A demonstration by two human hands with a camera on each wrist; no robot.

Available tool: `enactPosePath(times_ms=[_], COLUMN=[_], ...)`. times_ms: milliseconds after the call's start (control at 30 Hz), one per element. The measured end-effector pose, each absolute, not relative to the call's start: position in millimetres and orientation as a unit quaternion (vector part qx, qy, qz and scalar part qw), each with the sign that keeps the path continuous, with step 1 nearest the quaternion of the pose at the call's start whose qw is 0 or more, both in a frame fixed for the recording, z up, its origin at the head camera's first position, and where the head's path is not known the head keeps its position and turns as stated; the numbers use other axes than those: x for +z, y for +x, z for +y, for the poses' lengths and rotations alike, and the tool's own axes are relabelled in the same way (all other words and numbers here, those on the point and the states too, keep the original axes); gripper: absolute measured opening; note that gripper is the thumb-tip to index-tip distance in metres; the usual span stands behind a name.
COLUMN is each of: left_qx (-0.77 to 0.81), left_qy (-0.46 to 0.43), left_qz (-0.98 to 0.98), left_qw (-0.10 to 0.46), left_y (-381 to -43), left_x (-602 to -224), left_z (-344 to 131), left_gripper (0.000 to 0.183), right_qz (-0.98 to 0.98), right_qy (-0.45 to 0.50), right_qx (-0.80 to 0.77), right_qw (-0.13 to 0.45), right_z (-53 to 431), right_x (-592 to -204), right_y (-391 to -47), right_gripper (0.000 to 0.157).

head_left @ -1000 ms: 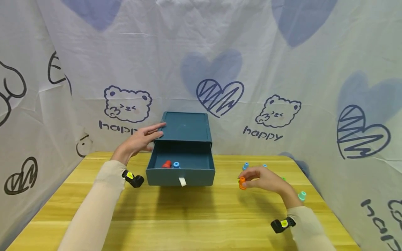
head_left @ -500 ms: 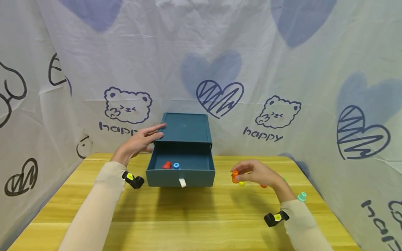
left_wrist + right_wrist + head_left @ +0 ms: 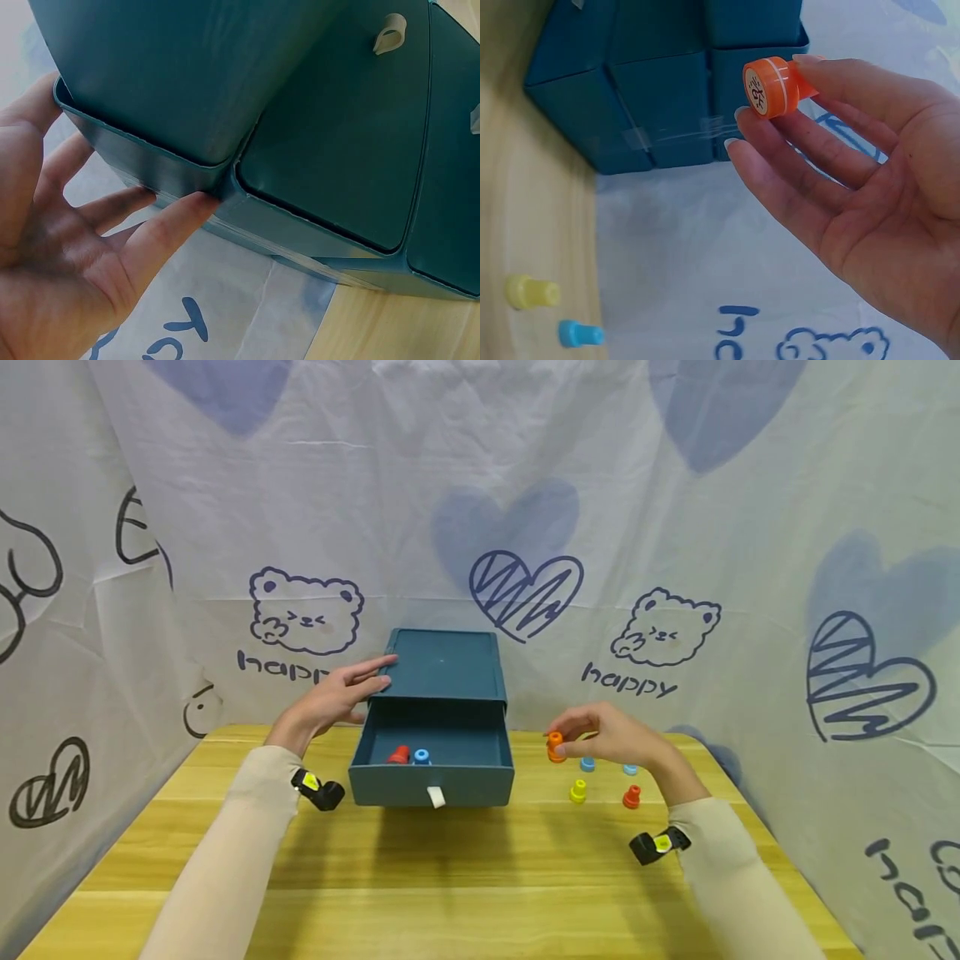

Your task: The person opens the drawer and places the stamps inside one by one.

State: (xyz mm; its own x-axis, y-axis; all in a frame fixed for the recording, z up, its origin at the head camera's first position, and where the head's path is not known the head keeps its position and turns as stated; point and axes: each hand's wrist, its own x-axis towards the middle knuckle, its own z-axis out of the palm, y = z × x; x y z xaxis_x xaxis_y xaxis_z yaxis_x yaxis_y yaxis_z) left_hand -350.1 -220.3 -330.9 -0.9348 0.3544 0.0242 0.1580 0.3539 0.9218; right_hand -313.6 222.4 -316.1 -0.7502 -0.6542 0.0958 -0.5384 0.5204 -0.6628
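Between thumb and fingertips, my right hand pinches an orange toy stamp, held in the air right of the box. In the right wrist view the stamp's round patterned face shows. My left hand rests its straight fingers on the left side of the dark teal drawer box; the left wrist view shows those fingers touching the casing. The top drawer is pulled out, with a white tab on its front. Inside it lie a red stamp and a blue stamp.
On the wooden table, below and right of my right hand, stand a yellow stamp, a red-orange stamp, a blue one and a light blue one. A printed white curtain hangs behind the table.
My right hand has risen and moved left with the orange stamp, uncovering the yellow and red-orange ones. A mint green stamp is now hidden behind the right arm. The left hand stays put.
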Motion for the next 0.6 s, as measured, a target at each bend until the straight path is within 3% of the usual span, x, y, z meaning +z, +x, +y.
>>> enactPosePath(times_ms=[600], left_qx=[0.544], left_qy=[0.158], left_qz=[0.819], left_qw=[0.092], left_y=[-349.2], left_x=[-329.0], left_z=[-220.2], left_gripper=[0.067], right_qz=[0.863], right_qy=[-0.361], right_qx=[-0.330], right_qw=[0.127], right_z=[203.3], right_x=[-270.5], right_y=[-319.7], right_gripper=[0.025])
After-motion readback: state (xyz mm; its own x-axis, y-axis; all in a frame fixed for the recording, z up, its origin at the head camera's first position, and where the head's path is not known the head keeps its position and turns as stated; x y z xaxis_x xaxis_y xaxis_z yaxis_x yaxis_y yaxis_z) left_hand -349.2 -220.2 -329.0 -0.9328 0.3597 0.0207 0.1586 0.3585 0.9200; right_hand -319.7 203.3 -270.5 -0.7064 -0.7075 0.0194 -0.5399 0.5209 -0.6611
